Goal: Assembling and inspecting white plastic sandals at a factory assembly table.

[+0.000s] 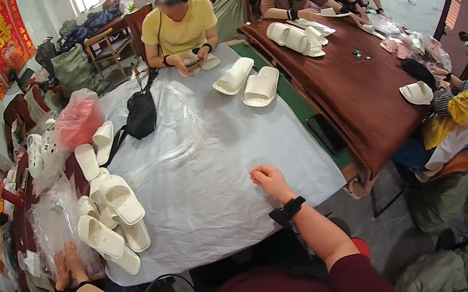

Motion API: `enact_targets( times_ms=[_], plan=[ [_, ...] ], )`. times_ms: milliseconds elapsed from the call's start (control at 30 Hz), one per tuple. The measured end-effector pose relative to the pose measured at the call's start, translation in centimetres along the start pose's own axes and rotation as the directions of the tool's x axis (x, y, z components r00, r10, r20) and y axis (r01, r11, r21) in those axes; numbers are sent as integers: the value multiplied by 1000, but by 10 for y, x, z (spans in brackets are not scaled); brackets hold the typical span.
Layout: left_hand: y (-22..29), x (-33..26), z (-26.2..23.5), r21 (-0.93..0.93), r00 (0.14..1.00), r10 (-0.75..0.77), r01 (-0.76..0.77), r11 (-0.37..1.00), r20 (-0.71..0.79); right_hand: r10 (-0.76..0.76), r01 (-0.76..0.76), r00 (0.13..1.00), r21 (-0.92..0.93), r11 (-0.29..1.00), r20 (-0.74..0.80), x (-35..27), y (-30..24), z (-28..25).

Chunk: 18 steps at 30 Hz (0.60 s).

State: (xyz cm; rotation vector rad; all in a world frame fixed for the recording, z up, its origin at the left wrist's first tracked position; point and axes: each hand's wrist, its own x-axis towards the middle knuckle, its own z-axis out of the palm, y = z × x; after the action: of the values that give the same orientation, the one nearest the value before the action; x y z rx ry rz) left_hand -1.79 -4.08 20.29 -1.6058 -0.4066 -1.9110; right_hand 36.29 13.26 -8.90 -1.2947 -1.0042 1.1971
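My left hand (pixel 71 262) lies with its fingers stretched out on clear plastic bags (pixel 55 221) at the lower left. Beside it is a heap of several white slide slippers (pixel 124 201), stacked loosely over one another. My right hand (pixel 270 180) rests on the pale table cover (pixel 228 145) near the right edge, its fingers curled in and nothing visible in them. Across the table, a pair of white slippers (pixel 261 86) stands side by side, well beyond my right hand.
A black pouch (pixel 141 113) and a pink plastic bag (pixel 80 120) are on the left. Opposite, a person in yellow (pixel 180 30) holds a phone. Other people sit around a brown-covered table (pixel 343 84) with slippers and packages. Sacks (pixel 429 290) stand at the right.
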Motion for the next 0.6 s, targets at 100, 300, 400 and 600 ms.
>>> enact_targets(
  times_ms=[100,300,400,600],
  plan=[
    [-8,-15,-14,167,993,-98,87,982,58,-1,1,1000,-26,1000,-6,3,1,0],
    [-20,-41,-46,502,951,-296,214,838,89,-16,16,1000,1,1000,4,3,-2,2],
    [-23,-52,-55,646,919,-390,265,716,55,-9,9,1000,-1,1000,-27,3,6,-4],
    [-37,-89,-61,849,815,-575,356,390,-78,-8,8,1000,28,1000,-4,1,4,-3]
  ],
)
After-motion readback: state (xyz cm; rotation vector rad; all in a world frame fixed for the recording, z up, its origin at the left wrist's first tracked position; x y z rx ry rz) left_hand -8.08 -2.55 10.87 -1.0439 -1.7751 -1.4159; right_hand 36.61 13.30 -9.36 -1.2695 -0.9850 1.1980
